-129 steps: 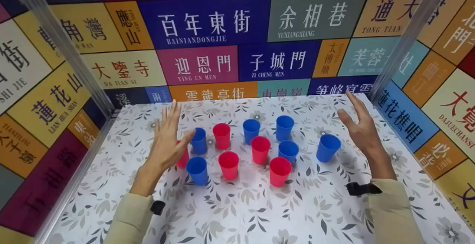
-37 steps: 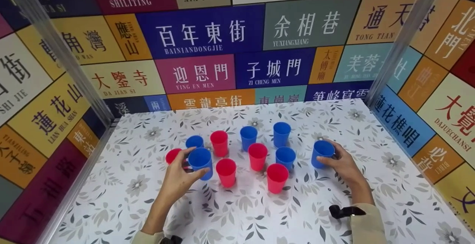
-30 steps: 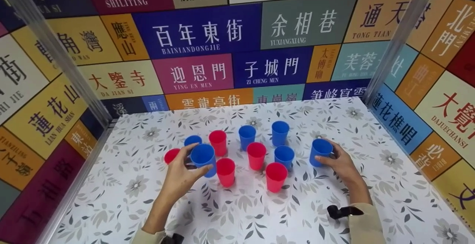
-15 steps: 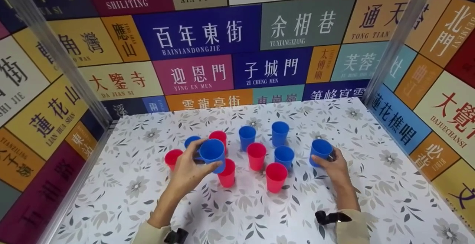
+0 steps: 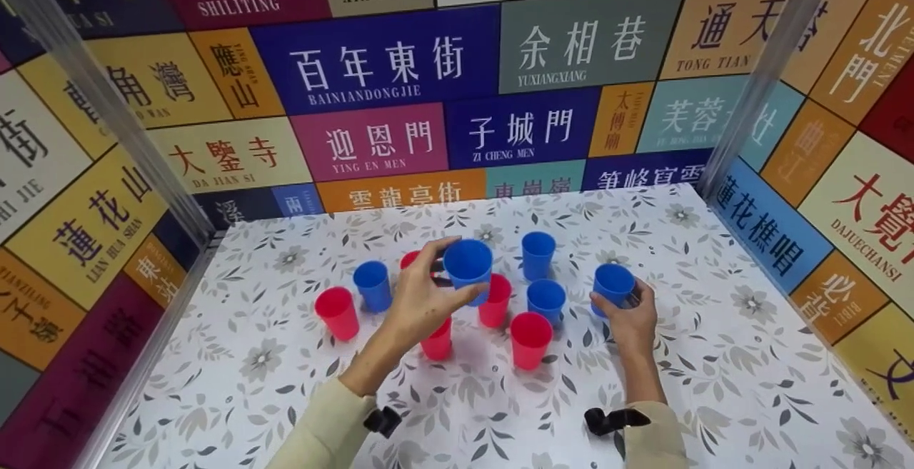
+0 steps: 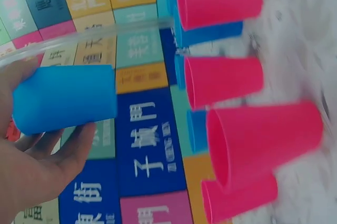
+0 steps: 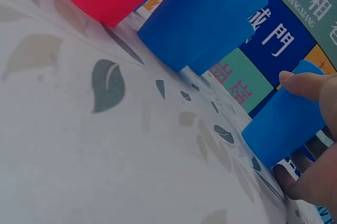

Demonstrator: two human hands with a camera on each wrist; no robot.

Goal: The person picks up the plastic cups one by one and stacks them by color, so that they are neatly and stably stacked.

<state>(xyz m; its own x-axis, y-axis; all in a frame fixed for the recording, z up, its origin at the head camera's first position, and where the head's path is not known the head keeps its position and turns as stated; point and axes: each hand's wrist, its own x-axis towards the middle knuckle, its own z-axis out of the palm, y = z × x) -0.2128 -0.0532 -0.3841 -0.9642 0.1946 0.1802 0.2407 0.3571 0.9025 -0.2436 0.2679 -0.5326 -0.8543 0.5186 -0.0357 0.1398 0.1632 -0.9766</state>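
My left hand (image 5: 421, 294) grips a blue cup (image 5: 468, 270), thumb on its near side, and holds it raised over the middle of the group. In the left wrist view this blue cup (image 6: 68, 98) is well apart from the red cups (image 6: 266, 142). At the right, my right hand (image 5: 635, 320) holds another blue cup (image 5: 611, 289) between thumb and fingers. The right wrist view has that cup (image 7: 284, 124) upright with its base at the tablecloth. My left hand and its cup partly cover several cups behind them.
Red cups stand at the left (image 5: 337, 313) and front (image 5: 530, 340). Blue cups stand back left (image 5: 372, 287), behind (image 5: 538, 256) and between my hands (image 5: 546, 299). A leaf-patterned cloth (image 5: 500, 419) covers the table; sign-printed walls (image 5: 378, 148) enclose its back and sides.
My left hand has gripped a blue cup from the front left, lifted it and carried it right. My right hand has come down to grip the rightmost blue cup, which has barely moved.
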